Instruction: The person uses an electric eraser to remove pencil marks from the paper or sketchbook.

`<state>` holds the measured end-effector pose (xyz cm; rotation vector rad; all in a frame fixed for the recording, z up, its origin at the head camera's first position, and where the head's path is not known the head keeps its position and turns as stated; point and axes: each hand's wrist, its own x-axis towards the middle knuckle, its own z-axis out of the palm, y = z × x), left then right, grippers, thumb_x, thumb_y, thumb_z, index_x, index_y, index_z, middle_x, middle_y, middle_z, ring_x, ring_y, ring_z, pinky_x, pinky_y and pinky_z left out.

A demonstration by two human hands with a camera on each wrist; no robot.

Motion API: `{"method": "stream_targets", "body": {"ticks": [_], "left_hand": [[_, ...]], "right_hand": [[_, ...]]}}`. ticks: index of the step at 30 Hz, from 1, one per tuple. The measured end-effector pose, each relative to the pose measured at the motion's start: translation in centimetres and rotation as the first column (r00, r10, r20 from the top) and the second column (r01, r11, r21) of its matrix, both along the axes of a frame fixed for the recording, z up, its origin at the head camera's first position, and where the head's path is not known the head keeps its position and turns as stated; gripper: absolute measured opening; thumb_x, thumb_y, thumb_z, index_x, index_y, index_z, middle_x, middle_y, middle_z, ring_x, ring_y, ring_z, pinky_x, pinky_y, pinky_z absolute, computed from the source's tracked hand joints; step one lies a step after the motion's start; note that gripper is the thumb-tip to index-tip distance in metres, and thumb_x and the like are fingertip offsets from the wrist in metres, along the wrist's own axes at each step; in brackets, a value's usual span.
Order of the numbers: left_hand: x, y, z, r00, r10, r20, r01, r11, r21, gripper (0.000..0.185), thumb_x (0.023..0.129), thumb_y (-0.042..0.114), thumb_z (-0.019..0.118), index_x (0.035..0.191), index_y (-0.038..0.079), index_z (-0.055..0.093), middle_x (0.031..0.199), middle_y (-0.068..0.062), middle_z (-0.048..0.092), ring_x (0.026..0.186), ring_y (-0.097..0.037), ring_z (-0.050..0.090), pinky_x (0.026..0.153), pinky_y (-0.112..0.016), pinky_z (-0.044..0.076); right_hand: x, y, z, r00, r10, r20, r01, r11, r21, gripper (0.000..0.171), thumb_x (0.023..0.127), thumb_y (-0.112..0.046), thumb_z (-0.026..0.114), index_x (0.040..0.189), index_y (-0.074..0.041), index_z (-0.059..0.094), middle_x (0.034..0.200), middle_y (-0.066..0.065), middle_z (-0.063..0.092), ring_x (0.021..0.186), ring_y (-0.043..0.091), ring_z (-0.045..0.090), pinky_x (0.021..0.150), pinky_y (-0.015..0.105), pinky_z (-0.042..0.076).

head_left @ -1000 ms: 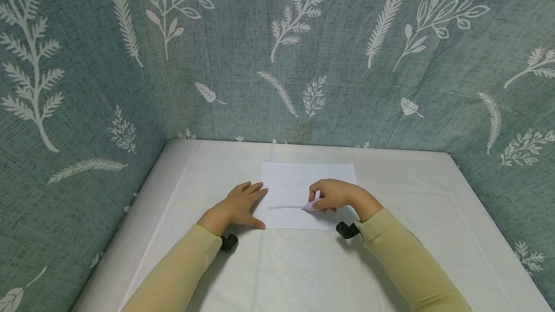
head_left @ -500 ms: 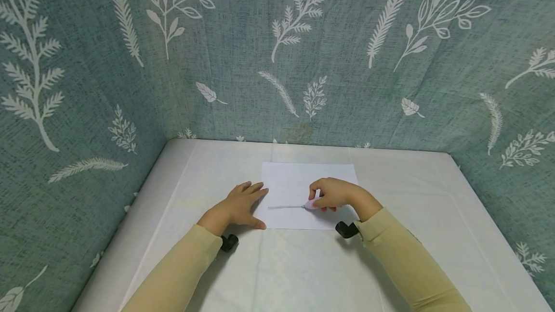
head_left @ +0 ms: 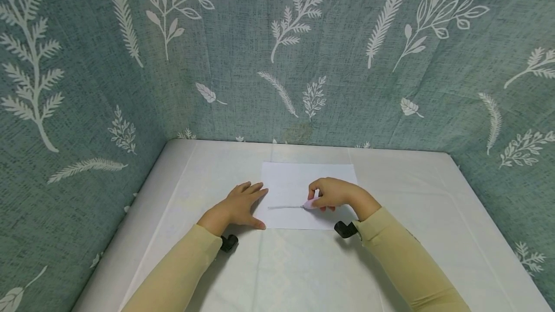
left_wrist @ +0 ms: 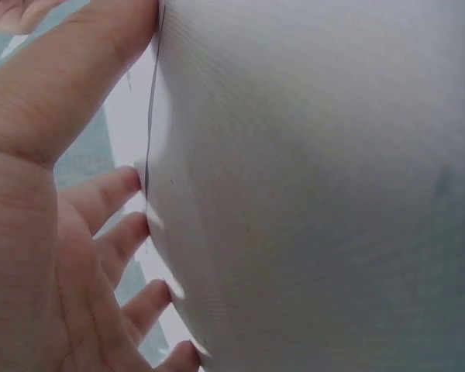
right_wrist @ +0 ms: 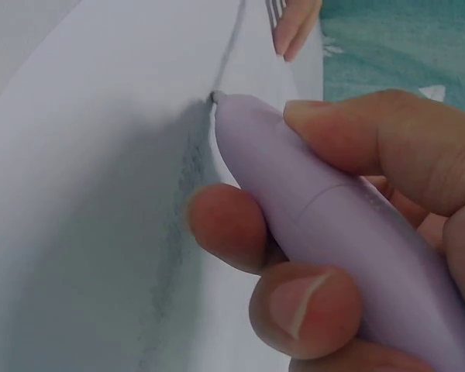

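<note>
A white sheet of paper (head_left: 299, 182) lies on the table with a grey line (head_left: 284, 207) drawn across it. My right hand (head_left: 331, 193) grips a lilac pen (right_wrist: 325, 225) whose tip (right_wrist: 215, 96) touches the paper at the line's right end. My left hand (head_left: 238, 206) lies flat with fingers spread, pressing the paper's left edge (left_wrist: 149, 132) onto the table. In the left wrist view the fingers (left_wrist: 108, 201) rest along that edge. The paper (right_wrist: 101, 194) fills the right wrist view beside the pen.
The table (head_left: 303, 264) is covered in pale white cloth. Teal fabric with white leaf prints (head_left: 277, 52) walls it at the back and both sides. Black wrist camera mounts (head_left: 228, 242) (head_left: 344, 229) sit under each beige sleeve.
Almost nothing differs; my right hand with the pen has shifted only slightly, and the left hand stays pressed on the paper.
</note>
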<state>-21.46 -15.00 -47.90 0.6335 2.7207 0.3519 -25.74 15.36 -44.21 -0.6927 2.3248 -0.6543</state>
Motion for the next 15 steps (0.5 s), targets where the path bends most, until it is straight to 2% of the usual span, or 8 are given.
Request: {"method": "stream_targets", "body": {"ticks": [15], "left_hand": [[0.03, -0.09, -0.01, 1.0, -0.004, -0.003, 0.004, 1.0, -0.006, 0.108, 0.071, 0.061, 0.083, 0.157, 0.015, 0.036, 0.165, -0.009, 0.024, 0.15, -0.041, 0.016, 0.118, -0.058, 0.019]], "right_hand": [[-0.07, -0.22, -0.16, 1.0, 0.007, 0.014, -0.007, 1.0, 0.005, 0.005, 0.095, -0.016, 0.069, 0.094, -0.019, 0.065, 0.069, 0.008, 0.068, 0.046, 0.018, 0.05, 0.049, 0.027, 0.043]]}}
